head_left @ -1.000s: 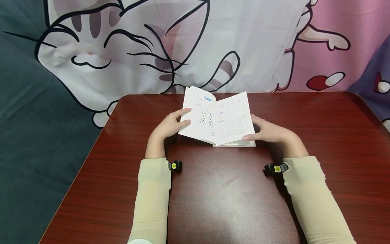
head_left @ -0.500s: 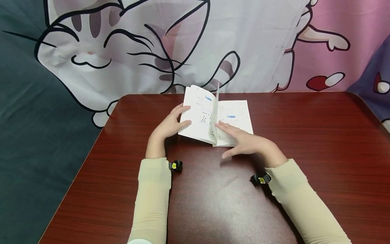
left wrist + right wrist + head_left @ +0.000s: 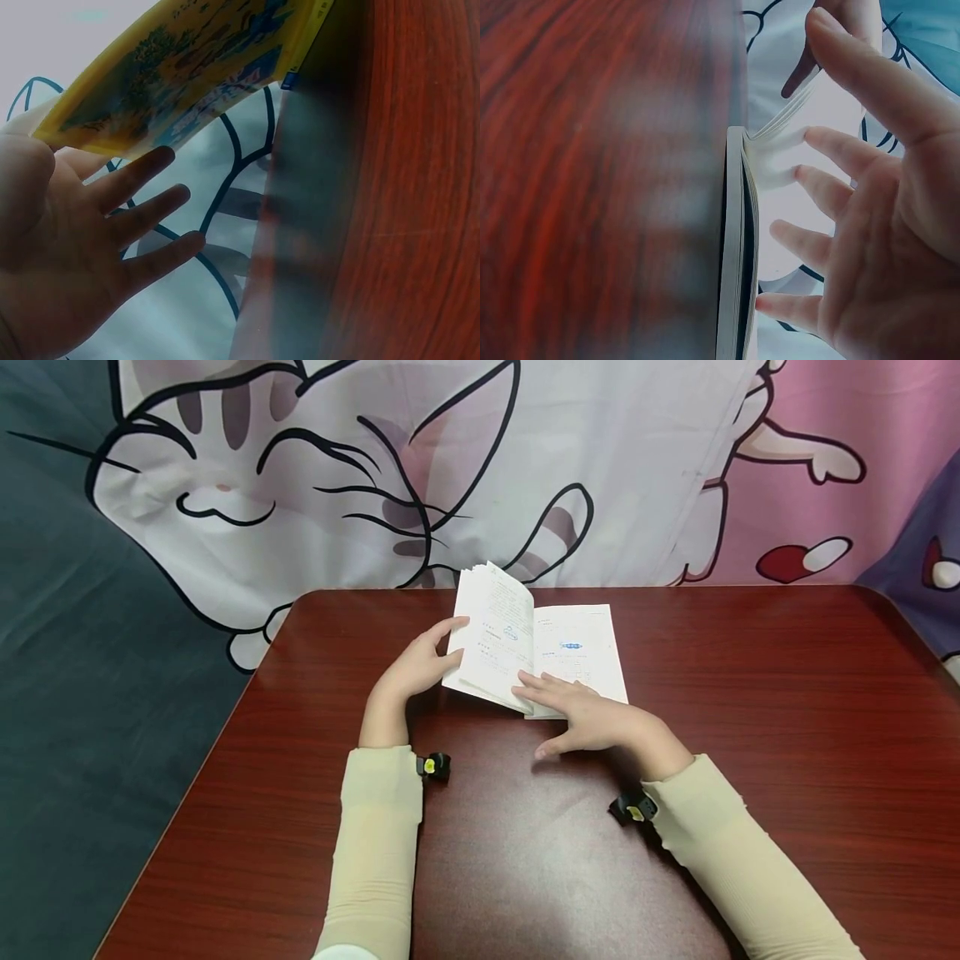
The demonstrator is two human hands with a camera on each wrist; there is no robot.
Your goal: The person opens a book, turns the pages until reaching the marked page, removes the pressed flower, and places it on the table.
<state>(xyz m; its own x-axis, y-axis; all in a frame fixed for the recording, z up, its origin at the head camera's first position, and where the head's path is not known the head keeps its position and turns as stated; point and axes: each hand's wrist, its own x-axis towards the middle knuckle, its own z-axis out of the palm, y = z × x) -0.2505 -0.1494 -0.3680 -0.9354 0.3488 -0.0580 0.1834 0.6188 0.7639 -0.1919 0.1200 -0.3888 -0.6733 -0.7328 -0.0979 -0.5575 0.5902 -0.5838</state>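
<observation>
An open book [image 3: 498, 631] with printed pages and small blue drawings rests on the table, its left half raised at a tilt. My left hand [image 3: 411, 678] pinches the outer edge of that raised half between thumb and index finger. Underneath, the yellow and blue picture cover [image 3: 184, 79] appears in the left wrist view, with the other fingers spread below it. Spread wide, my right hand [image 3: 596, 717] reaches over the lower part near the spine. Its fingertips lie at the pages [image 3: 799, 161] in the right wrist view; whether all of them touch is unclear.
The book lies near the far edge of the reddish-brown wooden table [image 3: 547, 860]. Behind the table hangs a curtain [image 3: 637, 468] with cartoon cats. A small black camera [image 3: 433, 767] sits on the left wrist, and another camera [image 3: 632, 807] on the right.
The right hand has moved left from the book's right edge to the spine, and a page has turned over onto the left half. The left hand keeps its hold.
</observation>
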